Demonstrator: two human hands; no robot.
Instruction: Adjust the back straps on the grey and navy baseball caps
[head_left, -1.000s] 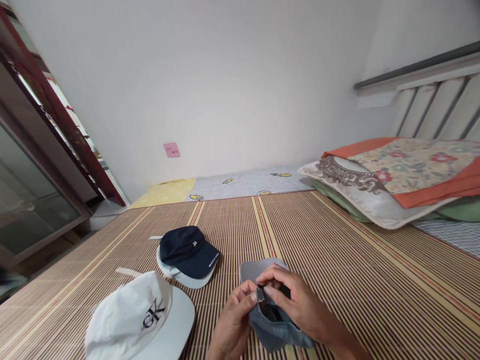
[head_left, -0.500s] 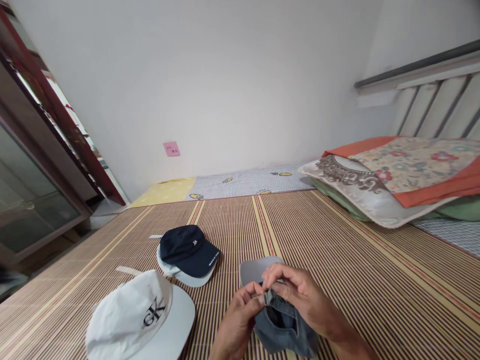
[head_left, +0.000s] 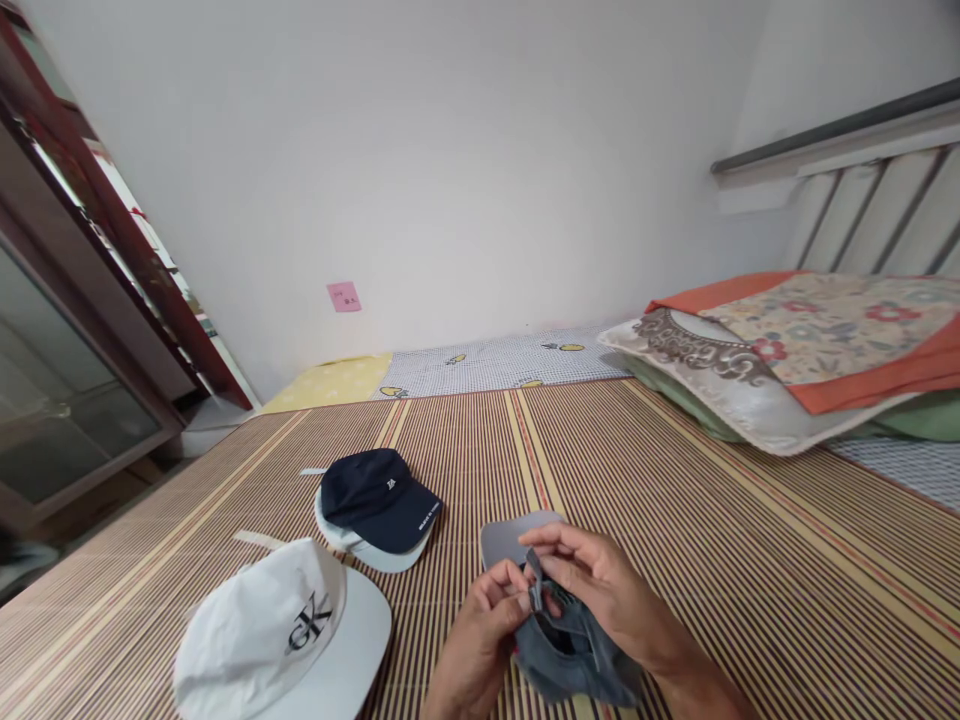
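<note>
A grey-blue baseball cap (head_left: 574, 665) lies in front of me, its lighter grey brim (head_left: 506, 535) pointing away and its back opening towards me. My left hand (head_left: 484, 635) pinches the cap's back strap (head_left: 535, 580) near the buckle. My right hand (head_left: 600, 590) is bent over the other side of the strap, thumb and fingers closed about its raised end. The fingers partly cover the buckle. To the left lies a white cap (head_left: 255, 630) with black letters. Beyond it a navy cap (head_left: 375, 495) rests on a pale blue cap (head_left: 397, 558).
Everything lies on a striped bamboo mat (head_left: 675, 500). Pillows and a floral cloth with orange edging (head_left: 840, 320) are stacked at the right, below a radiator (head_left: 870, 210). A pink note (head_left: 343, 297) sticks to the white wall. A glass-fronted cabinet (head_left: 67, 370) stands at the left.
The strap's end now stands up visibly between the hands. My right fingers have shifted slightly up and away from the left ones. The other caps stay put.
</note>
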